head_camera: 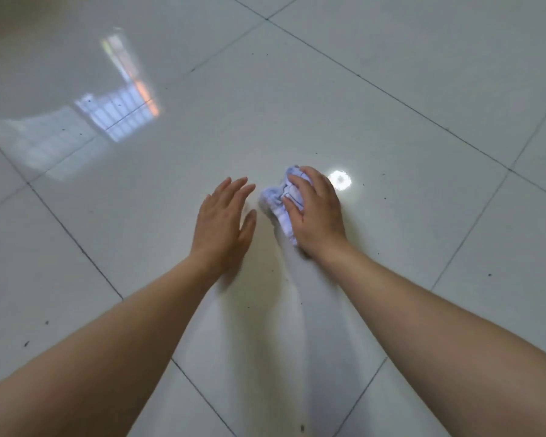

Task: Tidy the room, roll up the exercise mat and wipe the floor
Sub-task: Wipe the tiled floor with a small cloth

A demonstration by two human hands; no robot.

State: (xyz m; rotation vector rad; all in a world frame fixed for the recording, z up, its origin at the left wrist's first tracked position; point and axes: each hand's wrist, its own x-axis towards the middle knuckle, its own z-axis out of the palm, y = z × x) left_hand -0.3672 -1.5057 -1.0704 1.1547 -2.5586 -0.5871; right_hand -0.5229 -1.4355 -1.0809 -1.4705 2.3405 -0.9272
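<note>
My right hand [316,212] is curled over a crumpled white cloth [275,200], fingers bent across the top and the heel of the palm bearing down. That way the wad stays bunched and takes my weight as I rub it on the glossy white tiled floor [391,89]. The cloth lies on the tile right in front of me, pinned between my palm and the floor, with its loose folds poking out on the thumb side.

My left hand [224,222] is just beside the cloth, not touching it. It is flat, the fingers straight and close together, and it holds nothing. I judge it is there to prop me up while I lean forward, ready to brace.

Much of the cloth is hidden under my right hand, so I cannot say how large it is or whether it is damp; some dark lines printed on it are too small to read. My left hand is slightly blurred, and I cannot tell whether its palm rests on the tile or hovers just above. Small dark specks [47,322] dot the tiles around me, so the wiping is far from done. A window's bright reflection [120,111] washes out the floor on my far left. The exercise mat is nowhere in view.
</note>
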